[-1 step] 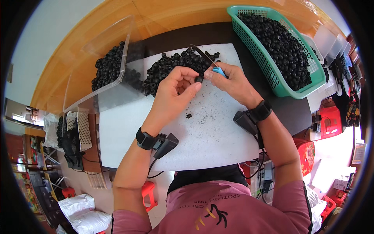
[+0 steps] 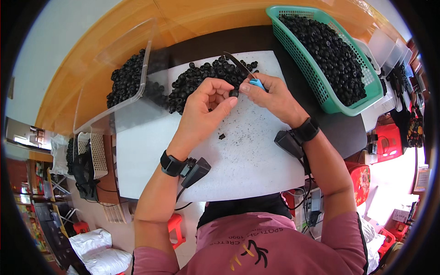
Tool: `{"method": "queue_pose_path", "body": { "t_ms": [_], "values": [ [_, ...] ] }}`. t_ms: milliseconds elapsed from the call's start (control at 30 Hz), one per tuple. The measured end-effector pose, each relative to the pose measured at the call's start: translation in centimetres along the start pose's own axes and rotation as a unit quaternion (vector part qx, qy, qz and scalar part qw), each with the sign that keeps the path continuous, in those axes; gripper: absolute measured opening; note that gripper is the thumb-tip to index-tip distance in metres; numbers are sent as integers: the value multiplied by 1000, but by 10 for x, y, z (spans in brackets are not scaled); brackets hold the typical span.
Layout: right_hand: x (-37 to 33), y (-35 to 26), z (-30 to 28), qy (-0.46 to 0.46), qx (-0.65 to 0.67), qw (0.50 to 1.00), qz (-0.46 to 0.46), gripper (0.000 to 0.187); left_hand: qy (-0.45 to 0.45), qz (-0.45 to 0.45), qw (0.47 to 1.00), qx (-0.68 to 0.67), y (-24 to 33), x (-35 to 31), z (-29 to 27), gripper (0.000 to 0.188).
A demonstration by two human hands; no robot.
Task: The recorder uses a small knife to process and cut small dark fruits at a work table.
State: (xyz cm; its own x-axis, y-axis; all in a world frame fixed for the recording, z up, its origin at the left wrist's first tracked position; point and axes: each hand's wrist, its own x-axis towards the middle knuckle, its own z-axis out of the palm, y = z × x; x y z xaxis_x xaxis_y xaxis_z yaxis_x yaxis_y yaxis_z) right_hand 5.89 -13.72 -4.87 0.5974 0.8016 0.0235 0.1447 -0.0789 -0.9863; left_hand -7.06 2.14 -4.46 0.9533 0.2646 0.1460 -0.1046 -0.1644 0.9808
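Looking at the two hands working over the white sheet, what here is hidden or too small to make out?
Head view:
- Small black round piece: mostly covered by the left hand fingertips; shape unclear.
- Blue-handled thin blade tool: handle mostly buried in the right hand.
- Black specks on the white sheet: too small to identify.
- Green plastic basket: far end lost in the fisheye rim.

Both hands met at mid-reach, forearms angled inward: the left hand curled with fingertips pinched, the right hand closed, knuckles up.

bright, even daylight — soft shadows under the hands, sharp centre, strong fisheye bending and black vignette at the rim.
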Motion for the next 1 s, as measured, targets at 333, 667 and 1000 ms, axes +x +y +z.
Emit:
{"method": "queue_pose_path", "body": {
  "t_ms": [333,667,1000],
  "values": [
    [-2,-5,6,-49,62,997,15,32,0,29,997,-78,-9,-1,0,25],
    [-3,-5,7,-49,105,992,45,28,0,44,999,-11,-15,-5,-2,22],
    [-3,-5,3,-68,145,985,59,21,5,7,999,-48,-7,-4,4,20]
  ]
}}
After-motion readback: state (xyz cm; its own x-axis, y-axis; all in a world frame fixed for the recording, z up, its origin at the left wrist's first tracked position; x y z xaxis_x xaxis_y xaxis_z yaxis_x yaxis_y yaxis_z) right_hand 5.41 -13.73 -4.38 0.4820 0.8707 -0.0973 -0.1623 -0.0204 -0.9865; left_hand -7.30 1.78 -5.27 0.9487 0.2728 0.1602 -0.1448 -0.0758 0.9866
